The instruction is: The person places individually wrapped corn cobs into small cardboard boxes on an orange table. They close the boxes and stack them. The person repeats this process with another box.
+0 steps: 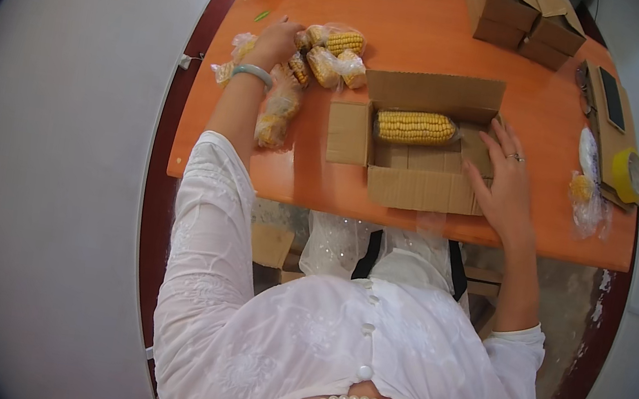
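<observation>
An open cardboard box (426, 192) lies before me on the orange table, its flaps spread out. One wrapped corn cob (415, 128) rests inside, towards the back left. My right hand (502, 168) lies at the box's right end, fingers apart, touching its edge and right flap. At the left, my left hand (280, 42) reaches over a group of corn pieces in clear plastic, next to a dark-tipped piece; whether it grips one is hidden. Several wrapped corn pieces (324, 67) lie right of that hand, others (278, 113) below it, and more (242, 45) to its left.
Cardboard boxes (522, 25) stand at the back right. Along the right edge are a phone (611, 99) on flat cardboard (627, 131), glasses (583, 87), a yellow tape roll (628, 175) and a plastic-wrapped corn piece (581, 188). A green scrap (261, 16) lies at the back left.
</observation>
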`<state>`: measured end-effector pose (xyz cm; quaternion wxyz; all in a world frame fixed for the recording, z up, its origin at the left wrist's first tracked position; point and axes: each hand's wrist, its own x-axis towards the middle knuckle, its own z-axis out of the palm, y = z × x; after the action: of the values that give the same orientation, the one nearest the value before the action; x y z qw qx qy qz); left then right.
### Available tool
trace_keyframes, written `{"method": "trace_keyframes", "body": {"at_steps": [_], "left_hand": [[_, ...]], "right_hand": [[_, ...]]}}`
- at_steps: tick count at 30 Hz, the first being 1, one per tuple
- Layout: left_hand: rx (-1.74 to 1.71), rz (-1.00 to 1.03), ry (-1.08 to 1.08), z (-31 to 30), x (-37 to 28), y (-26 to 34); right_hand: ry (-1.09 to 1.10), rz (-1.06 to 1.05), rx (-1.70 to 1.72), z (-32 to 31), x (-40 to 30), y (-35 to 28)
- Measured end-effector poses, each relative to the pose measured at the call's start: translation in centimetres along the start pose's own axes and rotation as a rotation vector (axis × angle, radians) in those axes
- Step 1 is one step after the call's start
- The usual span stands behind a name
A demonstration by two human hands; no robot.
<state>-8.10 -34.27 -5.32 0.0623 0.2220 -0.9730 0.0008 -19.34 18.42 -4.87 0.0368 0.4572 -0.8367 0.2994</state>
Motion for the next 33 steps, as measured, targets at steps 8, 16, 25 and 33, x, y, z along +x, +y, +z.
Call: {"method": "trace_keyframes", "body": {"at_steps": [8,16,25,33], "left_hand": [[0.184,-0.102,-0.414,-4.0,1.4,1.8],[0.345,0.106,-0.372,-3.5,-0.6,0.4],[-0.244,0.222,0.078,-6.4,-2.4,-1.4],[-1.403,-0.042,0.236,-11.6,-12.1,8.4]], "right_hand": [[-0.037,0.000,0.198,-0.8,1.3,1.5],[0.001,-0.031,0.145,-0.4,1.4,1.1],[-0.020,-0.059,0.122,-0.7,1.7,1.4],[0.188,-0.181,0.054,-2.7,3.1,-1.5]]}}
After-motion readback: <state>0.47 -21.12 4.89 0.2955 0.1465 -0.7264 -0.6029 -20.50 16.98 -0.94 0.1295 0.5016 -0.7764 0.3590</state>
